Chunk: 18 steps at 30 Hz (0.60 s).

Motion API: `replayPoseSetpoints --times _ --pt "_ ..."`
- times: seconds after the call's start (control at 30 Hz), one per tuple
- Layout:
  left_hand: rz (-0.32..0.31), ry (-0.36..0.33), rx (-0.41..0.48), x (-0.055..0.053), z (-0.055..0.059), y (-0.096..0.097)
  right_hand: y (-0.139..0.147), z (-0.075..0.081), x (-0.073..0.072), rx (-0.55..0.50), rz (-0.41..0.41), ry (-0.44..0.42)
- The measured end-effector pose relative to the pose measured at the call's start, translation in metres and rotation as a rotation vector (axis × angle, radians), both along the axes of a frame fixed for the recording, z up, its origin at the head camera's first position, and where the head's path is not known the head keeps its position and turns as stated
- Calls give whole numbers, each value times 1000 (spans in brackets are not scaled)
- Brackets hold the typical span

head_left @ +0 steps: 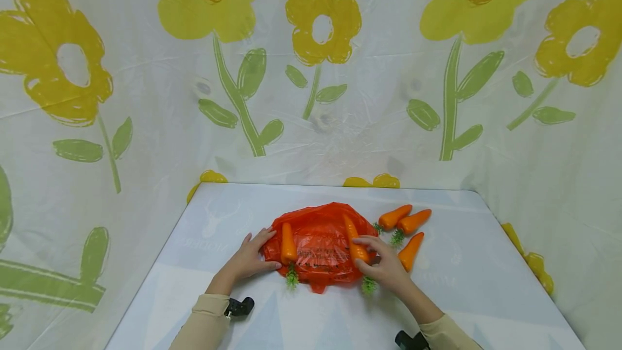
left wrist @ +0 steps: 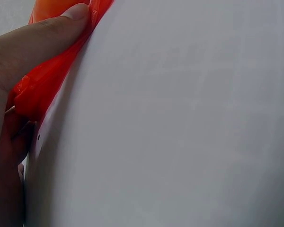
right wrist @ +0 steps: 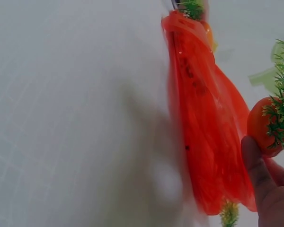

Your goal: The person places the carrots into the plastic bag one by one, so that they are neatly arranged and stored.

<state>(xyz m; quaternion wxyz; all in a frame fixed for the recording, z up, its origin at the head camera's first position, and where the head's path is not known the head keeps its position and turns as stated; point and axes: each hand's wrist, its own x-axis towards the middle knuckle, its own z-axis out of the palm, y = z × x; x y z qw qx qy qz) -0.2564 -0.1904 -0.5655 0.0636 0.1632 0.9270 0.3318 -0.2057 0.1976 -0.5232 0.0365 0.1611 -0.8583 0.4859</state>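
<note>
A red plastic bag (head_left: 320,239) lies on the table with dark print across its middle. On its left part rests a toy carrot (head_left: 289,244) with green leaves towards me. My left hand (head_left: 252,257) grips the bag's left edge; in the left wrist view the thumb (left wrist: 42,40) lies over the red plastic, and the other fingers are partly hidden behind it. At the bag's right side my right hand (head_left: 384,263) holds a second carrot (head_left: 357,250) between thumb and fingers. The right wrist view shows that carrot's rounded end (right wrist: 261,125) and leafy top close to the thumb.
To the right of the bag lie three more carrots: one at the back (head_left: 394,216), one beside it (head_left: 414,221), and one nearer my right hand (head_left: 411,251). A white table (head_left: 311,317) carries everything. A flower-print curtain (head_left: 369,139) hangs around its back and sides.
</note>
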Motion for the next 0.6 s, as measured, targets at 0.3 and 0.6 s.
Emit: replayPoseSetpoints --times 0.3,0.6 --pt "6 -8 -2 -1 0 0 -11 -2 -3 48 -17 -26" --pt "1 7 -2 0 0 0 -24 -5 -7 32 13 -45"
